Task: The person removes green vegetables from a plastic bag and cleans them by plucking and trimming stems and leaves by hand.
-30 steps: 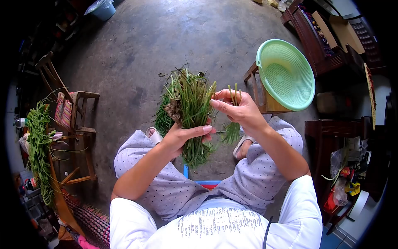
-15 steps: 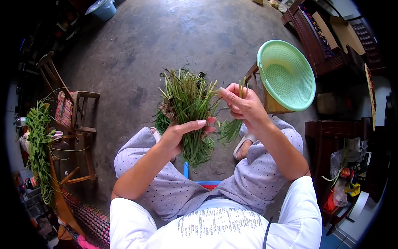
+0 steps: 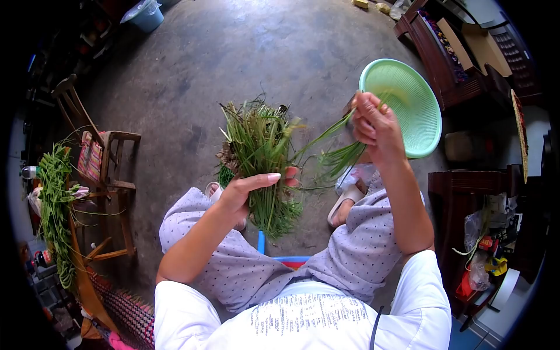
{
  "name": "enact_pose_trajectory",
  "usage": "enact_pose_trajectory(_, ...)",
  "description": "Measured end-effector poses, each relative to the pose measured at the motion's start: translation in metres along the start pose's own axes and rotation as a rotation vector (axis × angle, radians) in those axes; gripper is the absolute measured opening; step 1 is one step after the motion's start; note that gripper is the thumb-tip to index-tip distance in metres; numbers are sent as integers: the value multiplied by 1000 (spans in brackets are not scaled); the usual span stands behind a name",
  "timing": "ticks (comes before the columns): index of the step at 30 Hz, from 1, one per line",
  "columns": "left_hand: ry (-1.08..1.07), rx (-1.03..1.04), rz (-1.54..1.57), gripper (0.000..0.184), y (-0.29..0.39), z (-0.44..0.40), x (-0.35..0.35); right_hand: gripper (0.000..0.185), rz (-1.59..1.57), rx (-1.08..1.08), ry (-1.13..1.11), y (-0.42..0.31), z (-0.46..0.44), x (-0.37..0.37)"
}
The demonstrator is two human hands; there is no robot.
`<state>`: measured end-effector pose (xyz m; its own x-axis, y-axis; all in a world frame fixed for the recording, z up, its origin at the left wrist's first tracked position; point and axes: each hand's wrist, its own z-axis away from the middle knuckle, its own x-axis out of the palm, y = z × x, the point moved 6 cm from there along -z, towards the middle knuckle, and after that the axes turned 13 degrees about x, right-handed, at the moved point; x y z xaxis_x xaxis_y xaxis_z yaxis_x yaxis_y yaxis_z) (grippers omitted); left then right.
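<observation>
My left hand (image 3: 248,189) is wrapped round a thick bunch of long green stalks (image 3: 259,143), with roots or brown matter at its left side. Its thumb lies across the front of the bunch. Up and to the right, my right hand (image 3: 374,119) pinches several thin green stalks (image 3: 344,156), which hang down and to the left from its fingers. Some of their tips reach towards the bunch. Behind my right hand is a green colander (image 3: 424,131). More greens (image 3: 226,174) show below and behind the bunch, partly hidden by it.
The colander rests on a wooden stool, mostly hidden now. Left, a wooden chair (image 3: 119,135) stands near a heap of leafy greens (image 3: 53,213). A blue bucket (image 3: 147,17) is at the upper left. Dark wooden furniture (image 3: 466,181) lines the right side.
My right hand has moved up and to the right, away from the bunch, drawing thin stalks with it. My left hand and the bunch have shifted slightly left.
</observation>
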<state>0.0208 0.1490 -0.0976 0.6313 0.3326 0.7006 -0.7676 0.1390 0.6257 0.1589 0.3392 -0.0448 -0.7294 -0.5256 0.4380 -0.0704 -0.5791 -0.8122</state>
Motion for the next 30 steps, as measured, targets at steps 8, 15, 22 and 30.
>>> enact_pose_trajectory(8,285,186,-87,32,12,-3,-41,14,100,-310,209,-32,17,-22)
enact_pose_trajectory(15,467,232,-98,20,16,-3,-65,17,485,-767,673,-53,50,-18)
enact_pose_trajectory(22,599,312,43,9,24,-2,-77,17,322,-707,631,-62,48,-28)
enact_pose_trajectory(30,387,175,-32,25,11,-4,-39,16,331,-65,122,28,8,20)
